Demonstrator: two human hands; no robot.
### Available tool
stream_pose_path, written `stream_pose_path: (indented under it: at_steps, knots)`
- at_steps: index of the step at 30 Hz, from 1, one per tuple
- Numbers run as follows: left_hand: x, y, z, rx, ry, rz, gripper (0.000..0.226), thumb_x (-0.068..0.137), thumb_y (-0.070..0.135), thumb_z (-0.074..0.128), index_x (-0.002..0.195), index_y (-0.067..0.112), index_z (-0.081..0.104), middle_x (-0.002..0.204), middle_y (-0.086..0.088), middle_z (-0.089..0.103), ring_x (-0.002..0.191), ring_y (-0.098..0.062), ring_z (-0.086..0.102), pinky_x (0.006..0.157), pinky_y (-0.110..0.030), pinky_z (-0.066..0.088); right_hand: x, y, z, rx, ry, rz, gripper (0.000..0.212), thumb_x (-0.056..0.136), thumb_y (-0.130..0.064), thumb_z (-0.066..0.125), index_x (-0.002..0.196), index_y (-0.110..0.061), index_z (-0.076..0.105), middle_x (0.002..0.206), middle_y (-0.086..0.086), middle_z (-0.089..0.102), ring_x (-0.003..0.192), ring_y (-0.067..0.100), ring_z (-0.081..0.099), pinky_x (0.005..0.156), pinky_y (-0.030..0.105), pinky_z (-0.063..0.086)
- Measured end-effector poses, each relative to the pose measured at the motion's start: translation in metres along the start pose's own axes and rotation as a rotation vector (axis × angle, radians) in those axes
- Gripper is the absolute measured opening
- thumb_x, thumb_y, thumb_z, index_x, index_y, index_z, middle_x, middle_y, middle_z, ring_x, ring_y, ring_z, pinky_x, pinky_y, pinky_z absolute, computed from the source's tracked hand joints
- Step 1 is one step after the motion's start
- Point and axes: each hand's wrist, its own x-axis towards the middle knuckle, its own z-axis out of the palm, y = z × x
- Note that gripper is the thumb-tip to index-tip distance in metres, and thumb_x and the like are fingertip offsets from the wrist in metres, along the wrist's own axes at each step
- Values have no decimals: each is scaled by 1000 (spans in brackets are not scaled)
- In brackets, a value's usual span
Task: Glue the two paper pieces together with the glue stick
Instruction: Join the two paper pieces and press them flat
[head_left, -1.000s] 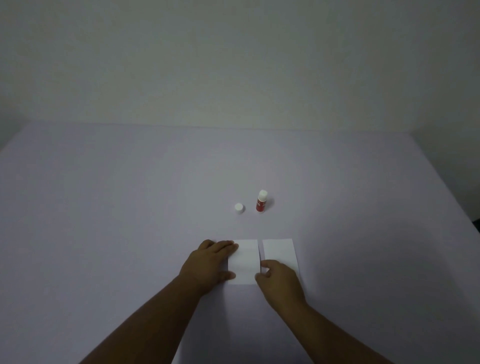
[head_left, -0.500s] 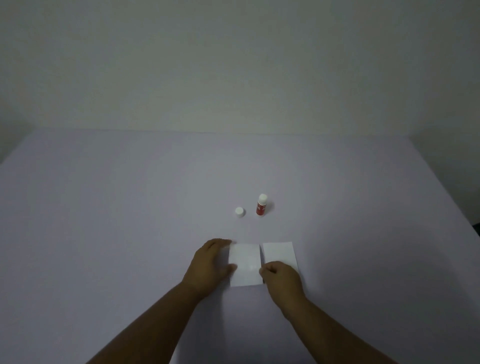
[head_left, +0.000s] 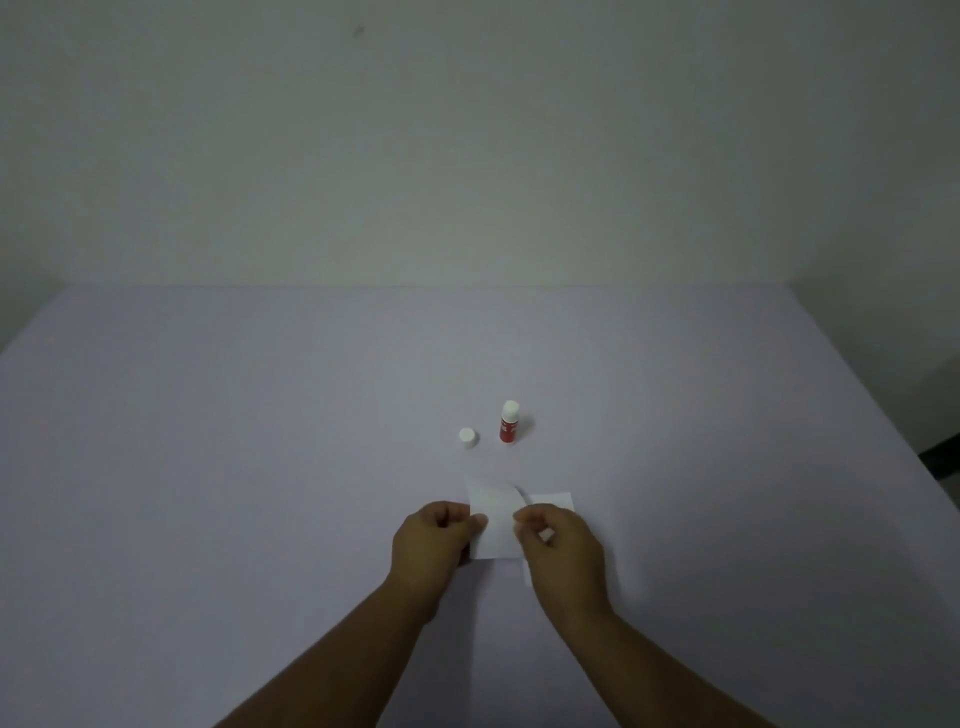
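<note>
The table (head_left: 260, 467) is covered in a smooth, matt lilac surface with no visible grain or sheen. Toward its near middle, the left paper piece (head_left: 493, 525) is thin white paper, matt, and it bends softly at its far right corner. The right paper piece (head_left: 553, 503) beside it looks like the same plain matt paper. Farther back on the table, the glue stick (head_left: 509, 422) looks like smooth plastic, red with a white top. Its cap (head_left: 468, 437), just to its left, is smooth white plastic. Behind the table, the wall (head_left: 467, 156) is matt and pale.
</note>
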Motion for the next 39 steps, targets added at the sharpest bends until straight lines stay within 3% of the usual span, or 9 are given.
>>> stream_pose_path:
  at_steps: [3, 6, 10, 18, 21, 26, 30, 34, 39]
  knots:
    - [-9, 8, 12, -59, -68, 43, 14, 85, 20, 67, 78, 10, 74, 59, 2, 68, 53, -11, 62, 51, -15, 49, -7, -7, 0, -20, -100, -48, 18, 88, -21, 58, 100, -19, 71, 96, -8, 66, 90, 9, 61, 87, 24, 50]
    - [-17, 13, 22, -179, -35, 5, 22, 91, 28, 59, 84, 14, 75, 73, -1, 76, 69, -18, 73, 61, -23, 56, -8, -9, -4, -7, -103, -25, 21, 88, -30, 58, 104, -23, 70, 97, -9, 69, 89, 8, 63, 82, 19, 51]
    - [-22, 18, 31, -225, -13, -106, 53, 96, 47, 39, 84, 11, 75, 77, -6, 77, 76, -26, 73, 63, -26, 57, -7, -7, -13, 38, -95, 10, 17, 84, -34, 63, 96, -25, 72, 87, -14, 70, 80, 3, 63, 70, 12, 48]
    - [-23, 19, 44, -266, -79, -144, 73, 94, 59, 23, 83, 10, 77, 78, -7, 77, 78, -25, 73, 61, -24, 56, -4, 5, -25, 21, -72, 24, 17, 83, -30, 64, 96, -22, 72, 89, -8, 72, 81, 7, 64, 75, 19, 52]
    - [-21, 17, 48, -215, -85, -136, 64, 96, 53, 29, 79, 15, 77, 80, -4, 77, 79, -24, 71, 60, -21, 53, -1, 9, -29, -5, -28, 8, 18, 86, -26, 60, 93, -16, 73, 86, -2, 72, 78, 13, 64, 73, 23, 53]
    - [-12, 4, 45, -13, -12, -8, 14, 89, 28, 61, 97, 18, 67, 97, -1, 68, 84, -16, 61, 67, -23, 47, 6, 20, -42, 137, -29, 56, 12, 85, -17, 61, 82, -17, 73, 86, 1, 73, 82, 22, 66, 79, 42, 56]
    - [-5, -3, 40, 6, -93, -73, 14, 85, 21, 67, 80, 9, 69, 71, -5, 63, 65, -17, 52, 61, -28, 45, 11, 30, -48, 191, -51, 174, 15, 84, -16, 62, 73, -21, 70, 84, 9, 73, 85, 29, 67, 81, 46, 56]
    - [-2, -8, 44, 65, -80, -106, 19, 83, 22, 70, 71, 6, 70, 63, -6, 63, 59, -17, 53, 58, -28, 45, 16, 45, -51, 148, -76, 250, 13, 84, -20, 63, 81, -12, 73, 83, 6, 73, 84, 24, 67, 82, 44, 55]
    - [2, -17, 53, 167, -45, -148, 25, 77, 25, 75, 58, 11, 69, 46, 3, 57, 48, -13, 51, 50, -24, 39, 21, 55, -50, 73, -87, 297, 14, 80, -24, 67, 71, -13, 69, 78, 8, 72, 79, 25, 66, 79, 44, 54]
